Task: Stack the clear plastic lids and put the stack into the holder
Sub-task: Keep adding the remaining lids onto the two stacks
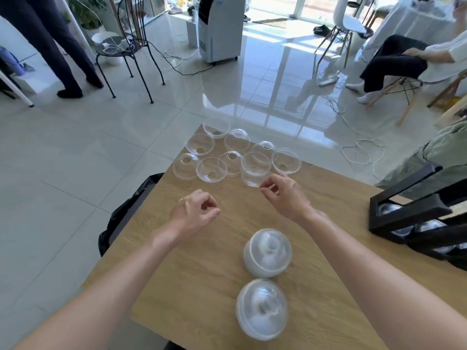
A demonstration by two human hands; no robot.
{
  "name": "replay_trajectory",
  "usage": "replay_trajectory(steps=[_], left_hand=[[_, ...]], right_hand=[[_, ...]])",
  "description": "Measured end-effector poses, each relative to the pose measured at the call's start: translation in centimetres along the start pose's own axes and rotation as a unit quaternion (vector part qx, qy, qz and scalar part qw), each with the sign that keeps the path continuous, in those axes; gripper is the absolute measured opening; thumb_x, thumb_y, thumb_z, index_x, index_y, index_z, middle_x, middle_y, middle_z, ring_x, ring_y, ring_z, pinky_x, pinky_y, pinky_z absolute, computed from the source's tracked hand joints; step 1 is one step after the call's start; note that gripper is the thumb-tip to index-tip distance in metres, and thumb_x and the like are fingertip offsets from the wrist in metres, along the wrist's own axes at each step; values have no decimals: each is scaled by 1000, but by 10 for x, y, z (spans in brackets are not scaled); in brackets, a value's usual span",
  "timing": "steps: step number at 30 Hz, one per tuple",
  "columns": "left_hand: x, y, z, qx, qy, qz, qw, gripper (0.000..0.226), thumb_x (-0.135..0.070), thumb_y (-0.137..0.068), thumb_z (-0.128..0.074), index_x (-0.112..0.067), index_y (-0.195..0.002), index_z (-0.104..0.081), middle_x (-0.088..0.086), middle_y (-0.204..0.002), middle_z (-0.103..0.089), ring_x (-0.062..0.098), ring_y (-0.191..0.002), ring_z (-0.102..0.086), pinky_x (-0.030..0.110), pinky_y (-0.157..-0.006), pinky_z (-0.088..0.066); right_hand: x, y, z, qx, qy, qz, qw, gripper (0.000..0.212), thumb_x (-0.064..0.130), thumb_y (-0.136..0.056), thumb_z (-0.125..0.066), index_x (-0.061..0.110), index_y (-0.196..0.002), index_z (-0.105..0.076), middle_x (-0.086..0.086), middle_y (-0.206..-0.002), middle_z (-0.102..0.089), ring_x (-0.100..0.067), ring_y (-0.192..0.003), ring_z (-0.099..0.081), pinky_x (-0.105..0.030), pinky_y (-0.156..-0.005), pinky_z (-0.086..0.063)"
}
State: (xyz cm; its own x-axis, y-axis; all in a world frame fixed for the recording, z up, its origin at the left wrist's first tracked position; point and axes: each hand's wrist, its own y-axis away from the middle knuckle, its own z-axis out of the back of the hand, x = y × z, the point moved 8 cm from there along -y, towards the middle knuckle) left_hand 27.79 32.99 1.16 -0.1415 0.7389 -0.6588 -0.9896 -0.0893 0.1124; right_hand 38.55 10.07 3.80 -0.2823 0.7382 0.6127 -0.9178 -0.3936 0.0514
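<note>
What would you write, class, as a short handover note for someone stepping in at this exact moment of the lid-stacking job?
Right hand: pinches the near rim of one clear lid.
Left hand: fingers curled, holding nothing, above the table.
Loose lids: scattered singly over the table's far end.
Done: two stacks stand near the body.
Holder: black, at the table's right edge, with some stacks inside.
Left: stack the loose lids, then load every stack into the holder.
</note>
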Motion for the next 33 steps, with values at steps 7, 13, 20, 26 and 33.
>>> replay_trajectory(steps=[7,13,20,26,33], left_hand=[[-6,-98,21,74,-211,-39,974,87,-51,-73,-86,-24,-146,-45,4,-146,-42,26,-136,-42,43,-115,-29],[3,-155,-4,185,-441,-51,877,140,-41,-70,-90,-30,-159,17,14,-169,10,30,-157,7,50,-124,3],[15,-168,-20,211,-466,-61,857,147,-48,-67,-91,-27,-159,22,14,-169,-12,32,-156,-9,58,-124,-1],[0,-146,-7,168,-434,-100,879,125,-52,-75,-83,-33,-161,7,18,-160,-22,36,-149,-21,49,-123,-13],[-5,-103,-3,181,-242,-82,950,105,-57,-73,-81,-50,-152,-11,18,-156,-19,43,-146,-23,57,-120,-25]], right_hand=[[2,-57,-8,18,30,-10,999,27,26,-97,-68,21,-123,-66,5,-121,-51,0,-77,-58,-32,-86,-49],[4,-72,-25,35,66,-18,997,33,29,-97,-67,23,-130,-67,2,-130,-56,-18,-92,-60,-36,-93,-49],[-1,-62,-28,32,34,-31,998,22,18,-101,-59,20,-119,-71,7,-115,-68,-9,-93,-61,-33,-92,-51],[-14,-48,-29,40,-108,-75,991,15,22,-101,-60,26,-110,-72,11,-93,-73,0,-76,-64,-21,-72,-52],[-48,-20,-41,119,-312,-219,917,17,11,-106,-52,10,-114,-67,-3,-83,-72,-13,-58,-48,-23,-51,-39]])
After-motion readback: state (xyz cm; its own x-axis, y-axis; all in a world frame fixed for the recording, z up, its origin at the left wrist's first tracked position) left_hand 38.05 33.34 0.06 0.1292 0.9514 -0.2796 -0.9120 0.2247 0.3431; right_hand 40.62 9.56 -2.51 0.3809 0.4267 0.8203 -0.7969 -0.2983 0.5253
